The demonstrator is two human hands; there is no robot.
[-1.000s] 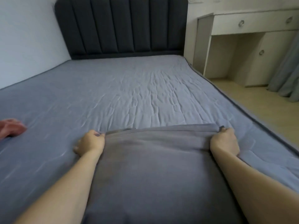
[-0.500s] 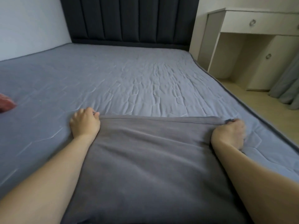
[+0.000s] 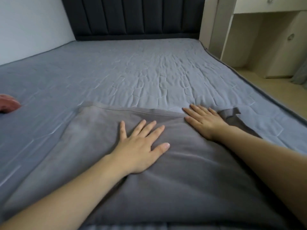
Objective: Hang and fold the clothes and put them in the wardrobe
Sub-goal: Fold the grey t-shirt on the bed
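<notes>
big blue bed (image 3: 149, 77) w/ a grey cloth (image 3: 191, 183) lying flat near the front edge. left hand (image 3: 141, 146) & right hand (image 3: 206, 120) rest flat on it, fingers straight, holding nothing. best to rub out the bumps slow, middle to edges, b4 folding.

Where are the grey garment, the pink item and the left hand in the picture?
grey garment (image 3: 191, 180): head view, on its flat middle part.
pink item (image 3: 8, 103): head view, on the part visible at the left edge.
left hand (image 3: 139, 146): head view, on the back of the hand.
</notes>
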